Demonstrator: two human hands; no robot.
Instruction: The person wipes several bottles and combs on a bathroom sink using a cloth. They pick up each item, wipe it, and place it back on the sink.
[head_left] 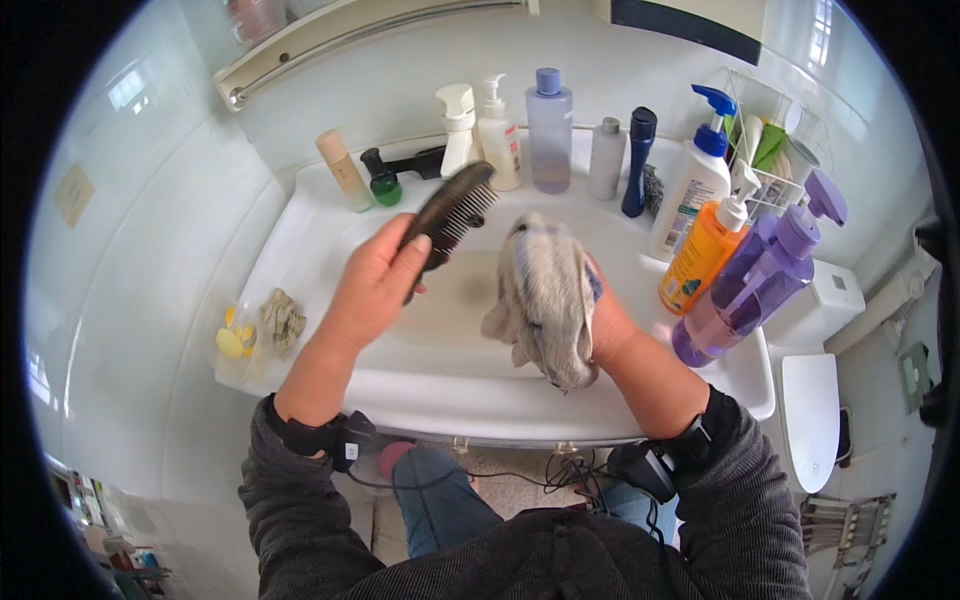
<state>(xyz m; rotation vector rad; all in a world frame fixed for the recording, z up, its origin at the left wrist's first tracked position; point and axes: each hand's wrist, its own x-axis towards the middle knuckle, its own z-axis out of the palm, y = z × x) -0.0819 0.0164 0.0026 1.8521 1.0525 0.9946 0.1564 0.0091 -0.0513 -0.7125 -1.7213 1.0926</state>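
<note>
My left hand (368, 282) grips a dark comb (452, 212) by its near end and tilts it up over the sink, teeth facing right. A grey, stained cloth (545, 295) drapes over my right hand (608, 325), hiding most of its fingers; the hand is closed around it. Comb and cloth are apart, both above the white sink (330, 215). Cloudy water (455, 300) stands in the basin below them.
Along the back rim stand a tan bottle (343, 172), a green bottle (381, 180), a clear bluish bottle (550, 130) and others. Large pump bottles, one orange (703, 255), one purple (750, 280), crowd the right side. A crumpled rag (283, 318) lies at left. A toilet (808, 400) stands right.
</note>
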